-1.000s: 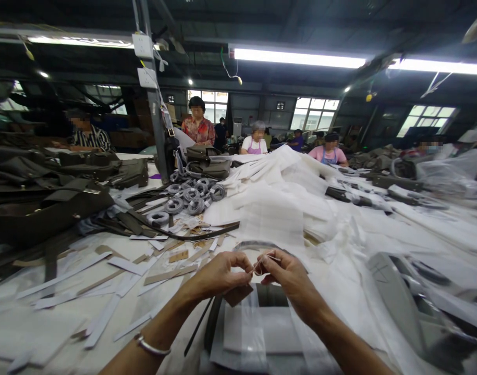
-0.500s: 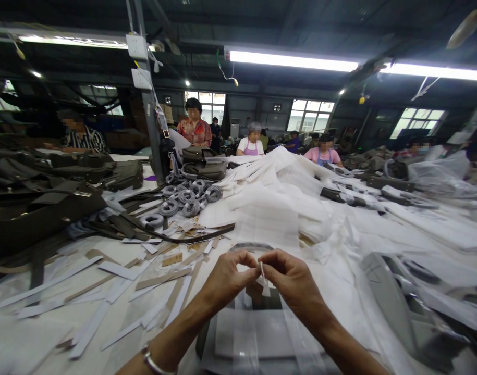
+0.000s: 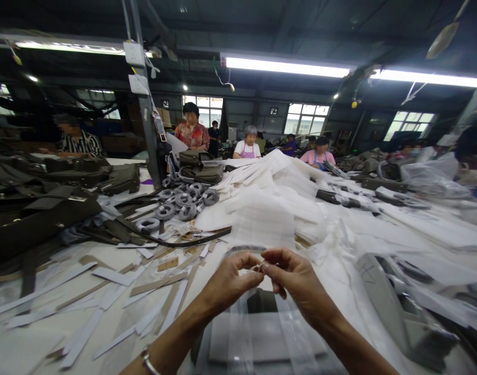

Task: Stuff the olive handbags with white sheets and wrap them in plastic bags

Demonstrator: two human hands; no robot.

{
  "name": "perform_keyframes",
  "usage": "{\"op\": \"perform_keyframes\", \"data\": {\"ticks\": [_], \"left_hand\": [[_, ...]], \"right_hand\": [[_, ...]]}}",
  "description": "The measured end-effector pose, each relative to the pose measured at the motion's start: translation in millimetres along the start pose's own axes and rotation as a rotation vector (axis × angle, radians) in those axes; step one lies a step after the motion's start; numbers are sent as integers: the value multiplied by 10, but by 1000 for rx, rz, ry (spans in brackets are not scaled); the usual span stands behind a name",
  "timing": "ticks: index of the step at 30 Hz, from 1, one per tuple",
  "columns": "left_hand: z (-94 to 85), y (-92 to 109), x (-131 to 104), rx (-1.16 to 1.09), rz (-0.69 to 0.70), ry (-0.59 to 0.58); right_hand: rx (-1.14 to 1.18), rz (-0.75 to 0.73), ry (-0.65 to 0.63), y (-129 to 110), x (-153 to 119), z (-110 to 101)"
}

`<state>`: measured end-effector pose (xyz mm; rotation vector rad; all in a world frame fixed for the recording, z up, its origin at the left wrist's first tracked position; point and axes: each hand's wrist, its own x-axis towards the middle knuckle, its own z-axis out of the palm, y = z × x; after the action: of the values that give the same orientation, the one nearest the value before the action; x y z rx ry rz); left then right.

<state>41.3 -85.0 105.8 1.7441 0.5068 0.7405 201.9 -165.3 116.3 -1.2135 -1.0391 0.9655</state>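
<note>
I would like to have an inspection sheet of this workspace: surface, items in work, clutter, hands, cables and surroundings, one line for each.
Surface: pale table, largely covered by materials.
Items in work: thin pale strand at the fingertips; below, a dark item partly under white sheeting, its kind unclear.
Clutter: paper strips, grey coils and dark bags on the left; heaped white sheets ahead; grey casing on the right.
Hands: left hand and right hand pinch the strand, close together.
Cables: cord hanging overhead; whether the grey coils are cable cannot be told.
Surroundings: several co-workers beyond the table; post; lit tube lights; windows.
</note>
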Motion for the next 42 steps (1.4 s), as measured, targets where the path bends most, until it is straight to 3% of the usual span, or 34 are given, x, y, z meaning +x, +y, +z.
{"op": "perform_keyframes", "data": {"ticks": [3,7,14,17,20,23,26,32,37,40,42], "left_hand": [[16,-7,20,-38,-35,33],[-19,-68,68,-127,-67,48],[3,-179,-27,-231,-141,-113],[50,-200,-77,-258,-140,-216],[70,-196,-85,-177,-130,-217],[62,-170,-82,-142,-83,-177],[55,-174,-90,-142,-47,-240],[76,-361,-181,-332,-147,-202],[35,-354,-334,-146,-195,-252],[-134,-310,-329,13,-188,-251],[-330,-351,-264,156,-175,-198]], "right_hand": [[60,30,-32,-37,16,-33],[-116,43,-121,-53,21,-53],[-287,108,-197,-27,7,-104],[-272,44,-150,-70,60,-155],[-242,-12,-80,-108,102,-173],[-183,73,-125,-74,111,-152],[-100,181,-206,15,130,-125],[321,199,-141,58,248,-103],[587,240,-83,30,311,-17],[503,283,-65,41,357,19],[318,287,-78,78,420,18]]}}
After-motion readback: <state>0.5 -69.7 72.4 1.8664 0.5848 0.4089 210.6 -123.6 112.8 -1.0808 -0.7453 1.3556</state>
